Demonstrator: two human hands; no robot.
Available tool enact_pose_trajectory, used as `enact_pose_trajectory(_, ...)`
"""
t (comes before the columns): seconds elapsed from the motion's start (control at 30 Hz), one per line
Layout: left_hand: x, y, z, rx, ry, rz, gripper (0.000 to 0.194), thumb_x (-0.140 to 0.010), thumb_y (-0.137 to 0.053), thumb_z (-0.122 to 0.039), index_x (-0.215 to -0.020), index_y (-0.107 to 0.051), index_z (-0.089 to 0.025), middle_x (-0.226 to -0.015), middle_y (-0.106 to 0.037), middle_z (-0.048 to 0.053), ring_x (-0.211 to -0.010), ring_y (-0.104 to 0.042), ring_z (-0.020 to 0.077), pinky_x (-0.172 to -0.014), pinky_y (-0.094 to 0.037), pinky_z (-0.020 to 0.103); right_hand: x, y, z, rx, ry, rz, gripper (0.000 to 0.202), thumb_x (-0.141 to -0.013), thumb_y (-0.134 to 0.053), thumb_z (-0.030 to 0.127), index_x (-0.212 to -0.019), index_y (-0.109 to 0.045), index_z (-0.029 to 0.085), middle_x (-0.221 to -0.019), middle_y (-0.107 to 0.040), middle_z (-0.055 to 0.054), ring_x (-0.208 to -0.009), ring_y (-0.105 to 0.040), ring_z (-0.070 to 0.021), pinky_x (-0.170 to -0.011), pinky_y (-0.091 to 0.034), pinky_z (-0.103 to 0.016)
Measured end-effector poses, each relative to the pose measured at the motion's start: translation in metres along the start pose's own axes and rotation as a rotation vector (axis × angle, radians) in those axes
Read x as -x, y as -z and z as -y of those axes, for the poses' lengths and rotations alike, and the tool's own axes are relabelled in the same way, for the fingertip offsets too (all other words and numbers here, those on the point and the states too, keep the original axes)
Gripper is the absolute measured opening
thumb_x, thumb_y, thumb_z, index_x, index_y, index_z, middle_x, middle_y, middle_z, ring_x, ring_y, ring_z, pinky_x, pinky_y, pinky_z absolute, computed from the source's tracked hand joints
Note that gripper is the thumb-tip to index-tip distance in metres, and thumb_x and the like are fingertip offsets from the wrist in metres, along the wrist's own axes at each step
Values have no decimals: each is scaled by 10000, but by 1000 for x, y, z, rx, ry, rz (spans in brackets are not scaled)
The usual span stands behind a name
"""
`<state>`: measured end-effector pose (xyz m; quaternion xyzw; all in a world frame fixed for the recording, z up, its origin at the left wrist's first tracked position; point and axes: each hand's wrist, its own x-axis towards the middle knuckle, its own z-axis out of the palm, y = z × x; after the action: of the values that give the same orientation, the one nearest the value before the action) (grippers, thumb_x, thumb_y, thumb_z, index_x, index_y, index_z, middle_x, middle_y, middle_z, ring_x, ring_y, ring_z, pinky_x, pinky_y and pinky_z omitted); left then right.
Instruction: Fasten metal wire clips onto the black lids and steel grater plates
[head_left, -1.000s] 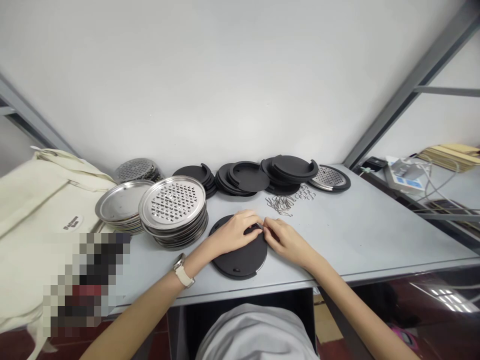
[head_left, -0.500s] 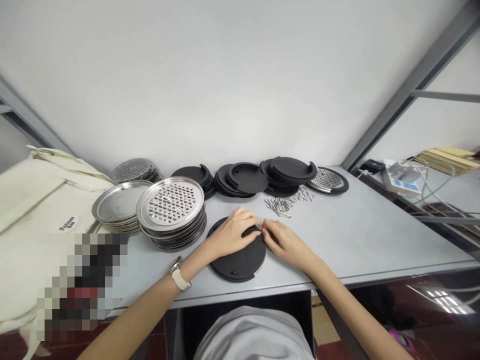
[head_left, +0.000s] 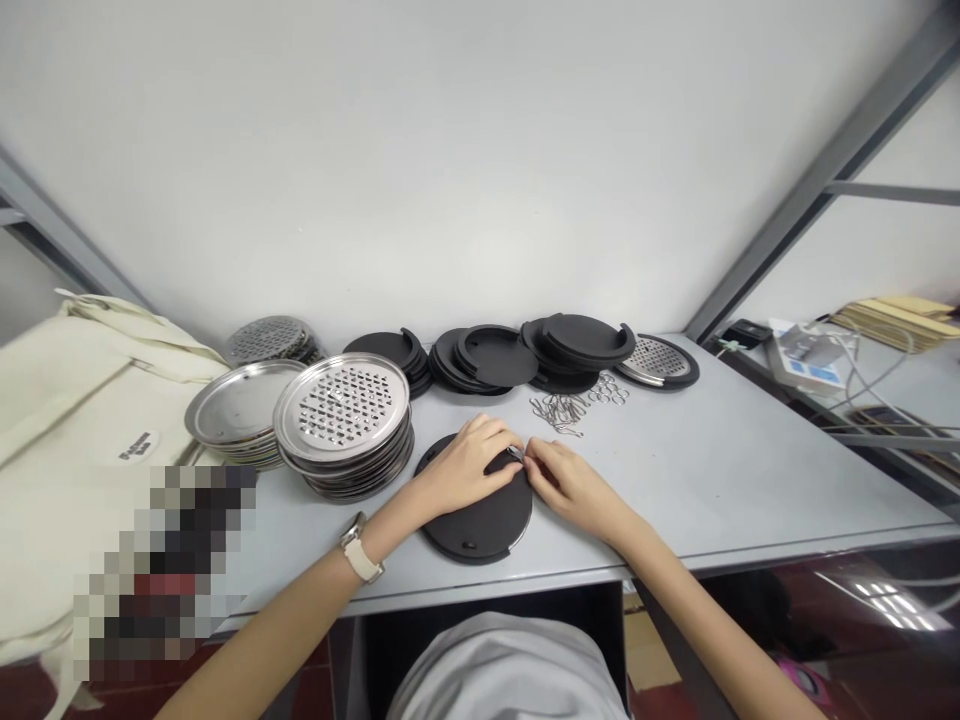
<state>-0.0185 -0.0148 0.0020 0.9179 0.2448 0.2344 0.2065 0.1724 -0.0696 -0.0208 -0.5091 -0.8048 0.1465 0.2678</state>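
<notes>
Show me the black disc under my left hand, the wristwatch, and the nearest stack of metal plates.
Black disc [head_left: 478, 522]: head view, flat upper face.
Wristwatch [head_left: 364, 558]: head view, pale strap.
Stack of metal plates [head_left: 343, 420]: head view, top plate's perforated face.

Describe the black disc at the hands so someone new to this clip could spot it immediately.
On the grey table, look near the front edge, just right of the frontmost stack of metal plates. The black disc lies there, partly under the left hand. Unlike the black discs piled at the back, it lies near that edge.

From here I see: matt, plastic-looking disc [head_left: 476, 515]; shiny metal plate [head_left: 341, 410], rough middle; glossy metal hooks [head_left: 558, 411]; smooth tabletop [head_left: 690, 470]; cloth bag [head_left: 60, 400].
</notes>
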Motion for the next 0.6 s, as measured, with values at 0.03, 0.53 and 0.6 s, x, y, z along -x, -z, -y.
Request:
enact_pose_trajectory(0.03,0,0,0,-1,1,1,107,-898,-528,-221,-999,-558,-201,-982,-562,35,-1003,-469,205,-929,-401,351,0,0,0,0,0,1,167,-952,-371,174,-806,-441,216,-718,-537,-14,-668,-506,-180,-613,-389,-283)
enact_pose_trajectory(0.53,1,-2,3,-8,-24,-4,213,-897,-526,-219,-1110,-534,-210,-1082,-564,52,-1079,-483,219,-984,-381,383,-1,0,0,4,16,14,152,-954,-360,178,-843,-457,213,-743,-555,-25,-682,-512,-187,-638,-400,-293)
enact_pose_trajectory(0.6,2,-2,3,-1,-18,-12,325,-892,-535,-220,-1211,-473,-218,-1139,-555,59,-1114,-476,223,-1005,-367,398,-1,1,0,4,19,21,154,-950,-363,178,-832,-456,213,-734,-552,-25,-680,-513,-188,-632,-402,-292)
